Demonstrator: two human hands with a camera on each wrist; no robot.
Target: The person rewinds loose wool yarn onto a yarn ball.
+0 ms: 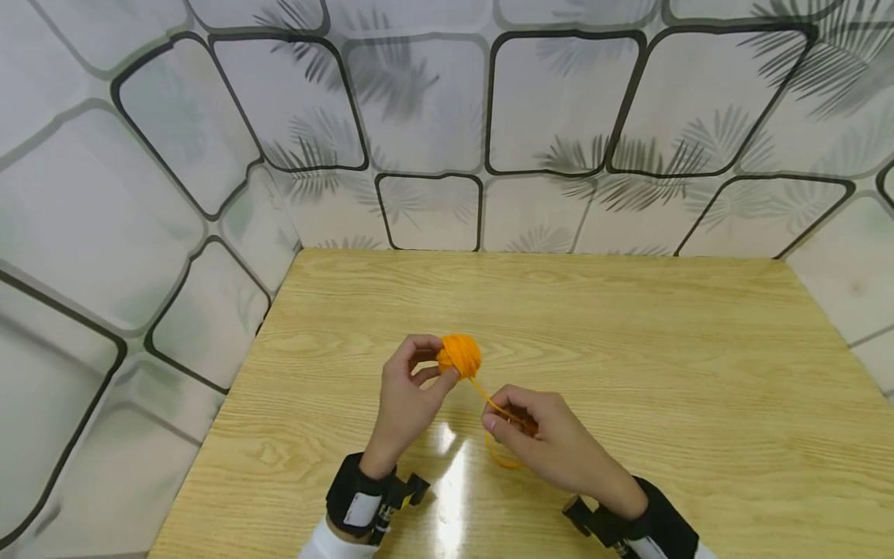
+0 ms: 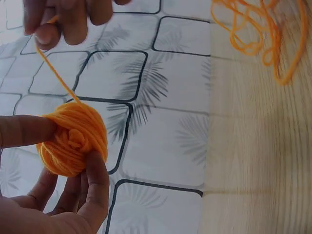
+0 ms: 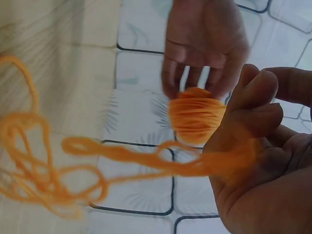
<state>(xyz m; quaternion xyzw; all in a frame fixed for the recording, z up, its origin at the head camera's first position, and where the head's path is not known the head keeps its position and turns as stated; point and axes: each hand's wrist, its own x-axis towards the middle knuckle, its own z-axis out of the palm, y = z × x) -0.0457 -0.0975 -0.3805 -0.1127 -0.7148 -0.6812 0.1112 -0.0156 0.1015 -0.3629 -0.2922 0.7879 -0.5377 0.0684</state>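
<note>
An orange ball of yarn [image 1: 460, 355] is held above the table by my left hand [image 1: 412, 392], thumb and fingertips pressing on its sides. In the left wrist view the ball [image 2: 73, 139] shows wound strands with a small coil in its middle. A taut strand [image 2: 59, 78] runs from it to my right hand [image 1: 548, 435], whose fingers curl round the yarn. From that hand a loose bundle of yarn [image 3: 146, 158] hangs, seen in the right wrist view. Tangled loops [image 3: 36, 161] of it lie by the tabletop.
The wood-grain table [image 1: 628, 334] meets a wall covering [image 1: 426, 101] with dark outlines and leaf prints at the back and left. Each wrist wears a black strap [image 1: 359, 497] with a small camera. A bright reflection lies on the table in front.
</note>
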